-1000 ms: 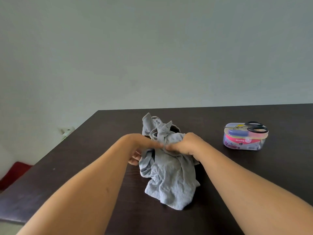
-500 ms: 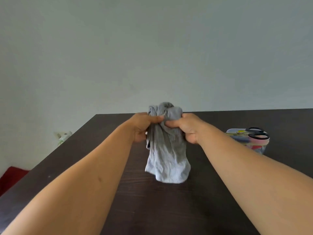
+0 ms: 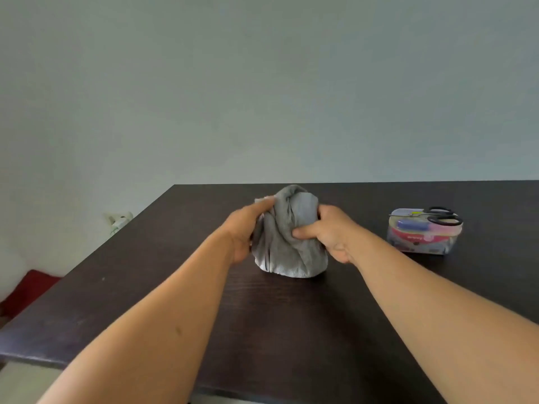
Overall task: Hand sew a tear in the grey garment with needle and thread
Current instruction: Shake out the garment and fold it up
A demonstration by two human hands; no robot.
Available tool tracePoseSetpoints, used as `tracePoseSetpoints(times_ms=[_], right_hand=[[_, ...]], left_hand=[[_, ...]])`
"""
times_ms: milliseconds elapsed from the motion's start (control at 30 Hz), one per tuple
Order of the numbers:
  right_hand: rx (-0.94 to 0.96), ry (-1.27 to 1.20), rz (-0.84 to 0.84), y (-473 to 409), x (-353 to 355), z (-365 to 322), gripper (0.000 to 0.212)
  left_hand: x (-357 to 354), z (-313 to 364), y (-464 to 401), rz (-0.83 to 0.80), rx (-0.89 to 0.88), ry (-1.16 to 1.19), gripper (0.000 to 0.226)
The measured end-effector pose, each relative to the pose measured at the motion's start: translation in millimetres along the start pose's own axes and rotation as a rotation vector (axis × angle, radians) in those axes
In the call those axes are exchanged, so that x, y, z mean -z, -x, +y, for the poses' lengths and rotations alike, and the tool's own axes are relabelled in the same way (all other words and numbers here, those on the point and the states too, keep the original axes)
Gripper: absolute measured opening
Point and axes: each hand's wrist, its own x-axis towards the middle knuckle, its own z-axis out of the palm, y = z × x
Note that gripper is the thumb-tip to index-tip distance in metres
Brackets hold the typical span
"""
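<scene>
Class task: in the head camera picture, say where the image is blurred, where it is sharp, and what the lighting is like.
Head view: the left hand is motion-smeared against the grey garment; the right hand and scissors on the sewing kit look sharper; light is soft and even, no glare on the table.

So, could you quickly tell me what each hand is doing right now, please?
Left hand: holding the grey garment from its left side; image blurred.
Right hand: closed on the grey garment, thumb and fingers pinching a fold.

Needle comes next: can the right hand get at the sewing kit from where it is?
Probably yes, once it lets go: the right hand grips the grey garment, and bare table separates it from the sewing kit.
</scene>
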Motion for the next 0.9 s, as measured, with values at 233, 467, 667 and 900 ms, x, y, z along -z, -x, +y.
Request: tracePoseSetpoints(times_ms=[233, 467, 667, 900], right_hand=[[-0.146, 0.261, -0.066, 54, 14, 37, 0.050], [-0.063, 0.493, 0.335, 68, 11, 24, 0.046], [-0.034, 0.604, 0.188, 54, -4, 13, 0.026], [-0.323, 0.675, 0.089, 40, 4, -16, 0.013]], left_hand=[[21, -33, 34, -0.085, 0.327, -0.396, 0.049], [26, -22, 45, 0.242, 0.176, -0.593, 0.052], [6, -26, 43, -0.022, 0.132, -0.498, 0.052], [11, -23, 34, -0.107, 0.312, -0.394, 0.046]])
